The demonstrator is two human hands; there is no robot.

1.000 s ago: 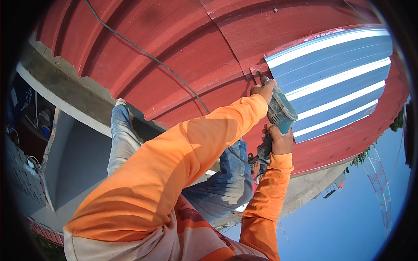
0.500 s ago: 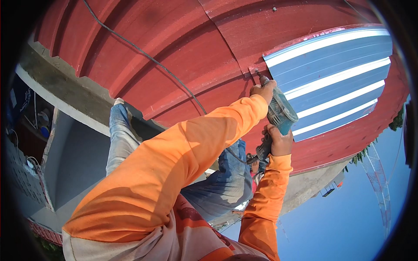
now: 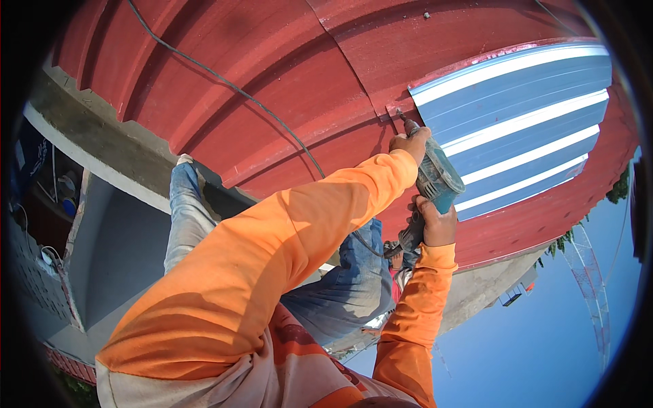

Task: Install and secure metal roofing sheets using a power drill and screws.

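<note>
A dusty teal corded power drill (image 3: pixel 439 173) is held in both my hands, its chuck pointing away from me. My left hand (image 3: pixel 410 144) is wrapped round its front end near the chuck. Behind it, my right hand (image 3: pixel 437 221) grips the dark rear handle, with the fingers partly hidden. The bit's tip meets the red metal roofing (image 3: pixel 326 88) at a small patch beside the corner of a shiny silver-blue ribbed sheet (image 3: pixel 517 102). Whether the bit has entered the metal I cannot tell.
A dark cable (image 3: pixel 238 88) runs down across the red ribs. Along the roof's left edge lies a concrete gutter (image 3: pixel 102 136), with a drop to a lower level beyond. My jeans-clad legs (image 3: pixel 350 285) are braced below the roofing. A lattice tower (image 3: pixel 590 285) rises far right.
Almost nothing differs. The whole view has shifted very slightly, while both hands stay on the drill and its bit stays at the same spot.
</note>
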